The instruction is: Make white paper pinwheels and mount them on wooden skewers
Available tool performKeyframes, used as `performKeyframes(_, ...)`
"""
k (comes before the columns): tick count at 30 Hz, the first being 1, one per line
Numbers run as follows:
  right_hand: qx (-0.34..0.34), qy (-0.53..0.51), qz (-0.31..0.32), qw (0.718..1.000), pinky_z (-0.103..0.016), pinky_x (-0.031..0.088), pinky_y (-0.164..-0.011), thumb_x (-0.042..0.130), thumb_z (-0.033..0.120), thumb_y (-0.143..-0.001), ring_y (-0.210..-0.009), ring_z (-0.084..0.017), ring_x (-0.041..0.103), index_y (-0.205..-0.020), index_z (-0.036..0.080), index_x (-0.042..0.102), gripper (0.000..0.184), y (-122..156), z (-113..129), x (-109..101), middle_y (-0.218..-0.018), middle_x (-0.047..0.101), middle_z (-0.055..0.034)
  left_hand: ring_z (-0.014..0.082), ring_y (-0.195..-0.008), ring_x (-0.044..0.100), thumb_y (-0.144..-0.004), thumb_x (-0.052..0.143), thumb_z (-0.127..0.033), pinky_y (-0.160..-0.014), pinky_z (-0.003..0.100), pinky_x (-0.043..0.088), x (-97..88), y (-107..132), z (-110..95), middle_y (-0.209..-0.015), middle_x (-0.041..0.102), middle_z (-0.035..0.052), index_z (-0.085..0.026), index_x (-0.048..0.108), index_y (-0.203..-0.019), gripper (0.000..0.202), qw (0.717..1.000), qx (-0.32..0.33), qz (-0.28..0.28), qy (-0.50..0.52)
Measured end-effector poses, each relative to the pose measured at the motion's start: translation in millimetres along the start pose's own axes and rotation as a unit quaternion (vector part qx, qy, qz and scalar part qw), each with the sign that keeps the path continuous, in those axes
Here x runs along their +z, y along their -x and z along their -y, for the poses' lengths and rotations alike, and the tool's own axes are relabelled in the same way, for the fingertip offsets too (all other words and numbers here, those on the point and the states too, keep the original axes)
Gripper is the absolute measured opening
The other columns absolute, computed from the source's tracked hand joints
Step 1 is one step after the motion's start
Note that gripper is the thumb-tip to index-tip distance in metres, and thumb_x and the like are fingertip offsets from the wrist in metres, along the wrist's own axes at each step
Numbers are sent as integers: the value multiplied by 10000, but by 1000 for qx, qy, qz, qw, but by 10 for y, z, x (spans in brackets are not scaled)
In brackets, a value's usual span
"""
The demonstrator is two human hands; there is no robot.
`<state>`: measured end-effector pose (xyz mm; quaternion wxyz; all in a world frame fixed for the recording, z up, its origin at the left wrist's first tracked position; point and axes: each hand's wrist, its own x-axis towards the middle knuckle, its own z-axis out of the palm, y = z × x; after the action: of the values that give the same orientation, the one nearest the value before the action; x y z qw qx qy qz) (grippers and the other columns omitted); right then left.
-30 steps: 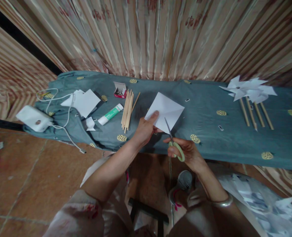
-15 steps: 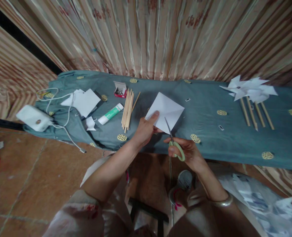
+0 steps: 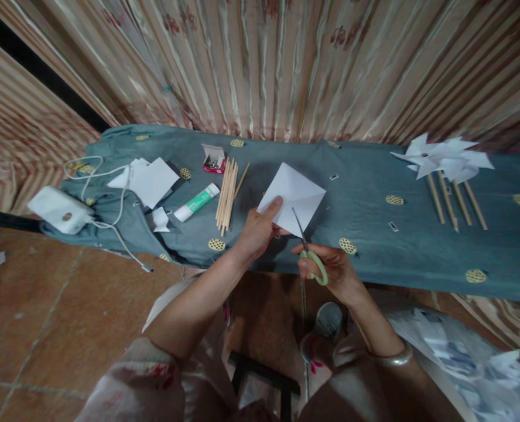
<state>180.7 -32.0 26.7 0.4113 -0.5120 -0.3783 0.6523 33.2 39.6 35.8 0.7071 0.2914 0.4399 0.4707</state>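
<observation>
A square sheet of white paper [image 3: 296,186] with crease lines is pinched by its left edge in my left hand [image 3: 260,230], thumb on top. My right hand [image 3: 330,266] grips scissors [image 3: 317,268] with pale green handles. The blade lies over the paper's near corner and points toward its middle. Left of the paper lies a bundle of wooden sticks [image 3: 227,196]. Beside them are a green and white glue stick [image 3: 197,202] and an opened red box of small metal pieces [image 3: 214,158].
White paper pinwheels [image 3: 447,157] on wooden sticks lie at the right of the cloth-covered table [image 3: 365,176]. At the left are more paper sheets [image 3: 157,180], a paper scrap [image 3: 160,219] and a white power bank [image 3: 61,210] with cables. A pleated curtain [image 3: 260,70] hangs behind.
Almost nothing differs. The paper's right corner sits slightly further left, and both hands keep their grip with the scissors at the near corner.
</observation>
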Motion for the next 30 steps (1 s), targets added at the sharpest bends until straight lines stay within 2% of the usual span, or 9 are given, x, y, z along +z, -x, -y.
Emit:
performKeyframes(6,-1,-1,-1,1000,-239,412,-416,841,426,-556,-422,-98,508,-757,188,750,325,-1,-5,9,-488,591,16,288,-868,670,-760,703,-442,-768,455,530,6,17,-16,-806,699,108,-140,640,-845,320,1000,-3,-6,2)
performKeyframes(11,-9,64,49,997,-254,461,-494,784,495,-631,-505,-122,559,-849,184,735,383,30,55,-35,-565,634,-8,239,-785,667,-776,689,-408,-725,402,539,-12,-12,-22,-797,699,84,-143,638,-867,284,1000,5,-15,-2)
performKeyframes(16,-2,109,122,987,-283,470,-571,687,584,-720,-584,-149,567,-935,155,687,480,81,101,-181,-656,669,-45,240,-851,675,-783,680,-371,-747,380,546,-68,-83,-66,-865,715,89,-151,630,-864,239,999,25,-29,13)
performKeyframes(20,6,102,133,986,-282,459,-617,651,624,-737,-616,-149,558,-978,163,670,520,113,110,-349,-701,675,-45,242,-874,681,-766,694,-359,-749,363,549,-89,-98,-124,-855,718,81,-159,639,-881,237,998,34,-42,16)
performKeyframes(23,-10,92,100,991,-287,453,-627,649,636,-729,-616,-154,556,-997,179,679,531,114,120,-451,-711,673,-40,237,-859,679,-737,718,-364,-733,353,545,-92,-83,-133,-839,714,72,-165,652,-870,248,999,32,-34,10)
performKeyframes(27,-56,53,-21,997,-289,442,-617,650,636,-724,-618,-156,549,-957,215,684,482,67,141,-492,-715,670,-27,218,-778,661,-688,754,-399,-674,322,519,-107,-58,-71,-789,706,78,-140,677,-805,295,1000,20,7,-19)
performKeyframes(30,-67,26,-92,993,-296,439,-594,694,642,-666,-634,-170,565,-921,236,673,479,14,152,-481,-740,679,-27,180,-660,625,-651,775,-414,-602,285,472,-132,-46,-8,-716,693,70,-121,693,-749,320,997,6,43,-69)
